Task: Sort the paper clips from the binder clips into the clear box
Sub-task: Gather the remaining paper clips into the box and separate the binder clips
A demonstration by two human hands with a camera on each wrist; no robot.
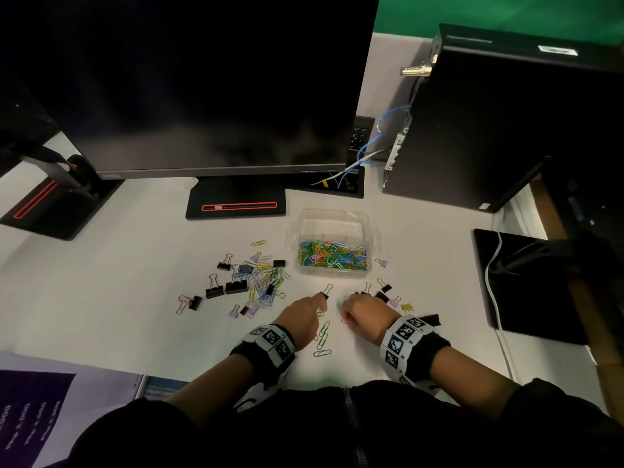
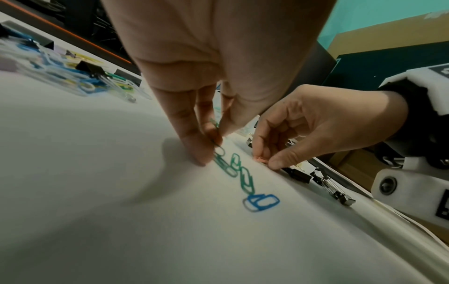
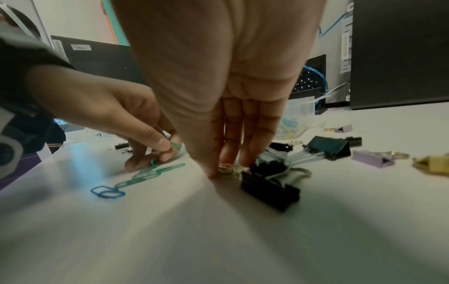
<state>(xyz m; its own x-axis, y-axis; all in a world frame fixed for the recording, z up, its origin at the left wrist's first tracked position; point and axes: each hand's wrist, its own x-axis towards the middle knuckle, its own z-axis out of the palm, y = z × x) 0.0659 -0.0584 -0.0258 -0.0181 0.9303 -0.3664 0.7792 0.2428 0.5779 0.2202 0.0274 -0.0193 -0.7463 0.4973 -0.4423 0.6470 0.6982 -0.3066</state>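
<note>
The clear box (image 1: 332, 228) on the white desk holds many colourful paper clips. Left of it lies a mixed pile (image 1: 256, 282) of paper clips and black, purple and pink binder clips. My left hand (image 1: 305, 315) pinches a green paper clip (image 2: 215, 132) at the desk surface. Just beside it, green paper clips (image 1: 325, 329) and a blue one (image 2: 262, 201) lie loose. My right hand (image 1: 363, 314) pinches a small pink paper clip (image 2: 259, 159) against the desk. Black binder clips (image 3: 269, 186) sit right beside its fingertips.
A monitor (image 1: 202, 79) and its stand base (image 1: 236, 204) stand behind the pile. A black computer tower (image 1: 489, 123) with blue cables is at the back right. More binder clips, purple (image 1: 383, 263) and yellow (image 1: 407, 307), lie right of the box. A dark pad (image 1: 526, 285) lies at the right.
</note>
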